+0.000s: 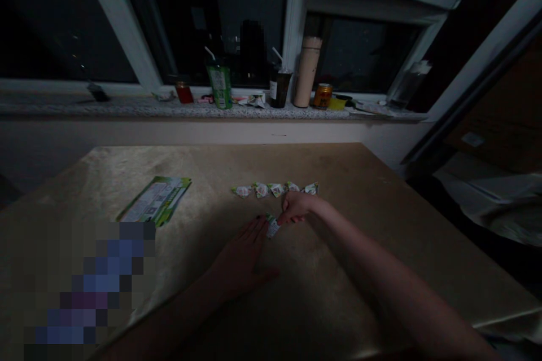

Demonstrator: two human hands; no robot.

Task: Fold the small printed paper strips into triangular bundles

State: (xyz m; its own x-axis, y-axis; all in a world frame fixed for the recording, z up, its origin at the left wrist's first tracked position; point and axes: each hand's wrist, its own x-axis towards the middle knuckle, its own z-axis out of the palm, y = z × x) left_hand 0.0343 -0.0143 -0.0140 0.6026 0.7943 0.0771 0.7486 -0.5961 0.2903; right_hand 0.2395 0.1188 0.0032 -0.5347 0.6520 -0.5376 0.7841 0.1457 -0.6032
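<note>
Right hand [298, 207], near frame centre: fingers curled, tips at the right edge of a small triangular packet [273, 227]; could not tell whether they pinched it or only touched it. Left hand [243, 251], lower centre: flat, palm down, fingers extended, holding nothing, fingertips at the packet's left edge. The packet thus lay between the two, left of and slightly below the right fingertips; neither hand was clearly nearer. Its longer axis seemed to run up and down the frame, one corner pointing down; dim light, outline uncertain. Just above, a row of five similar packets [276, 189] stretched left to right, the right hand close under its right part. Farther out, a flat green wrapper [154, 200] lay slantwise on the table [359, 180], left of centre.
</note>
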